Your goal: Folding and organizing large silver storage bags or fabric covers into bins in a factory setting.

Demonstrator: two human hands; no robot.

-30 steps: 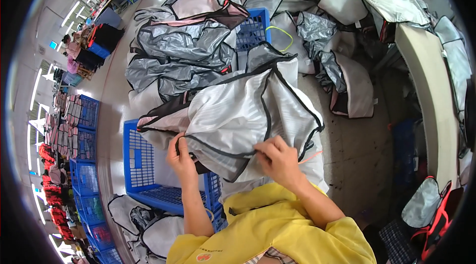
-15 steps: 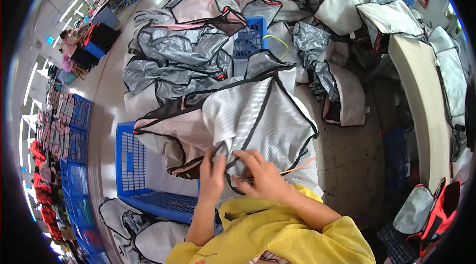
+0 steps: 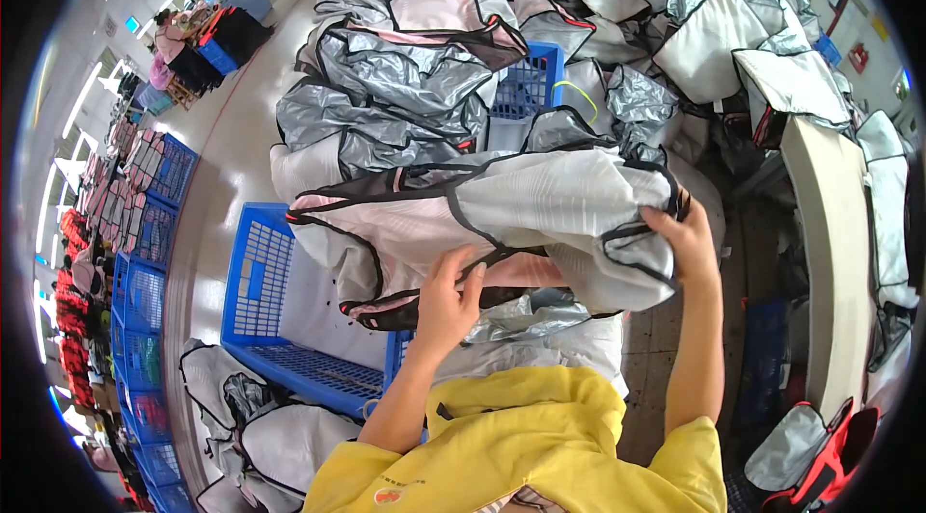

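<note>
A pale, silver-lined insulated bag (image 3: 550,195) with black edge binding lies spread in front of me, its near side gaping over a pinkish panel. My right hand (image 3: 690,238) is closed on the bag's right end, thumb on top and the other fingers partly hidden behind the edge. Against the near side, left of the gap, my left hand (image 3: 446,306) rests with thumb and fingers apart. Below the bag is a crumpled silver sheet (image 3: 526,318) on white material.
At the left stands a blue plastic crate (image 3: 260,272), with more pale pieces (image 3: 299,445) beside it. Silver-lined bags (image 3: 395,79) pile up beyond, around another blue crate (image 3: 526,89). A long beige board (image 3: 815,253) stands at right. Stacked blue crates (image 3: 145,291) line the far left.
My right hand has moved from the near middle out to the bag's right end. The left hand has shifted slightly right and its fingers have spread. The bag's near side has opened.
</note>
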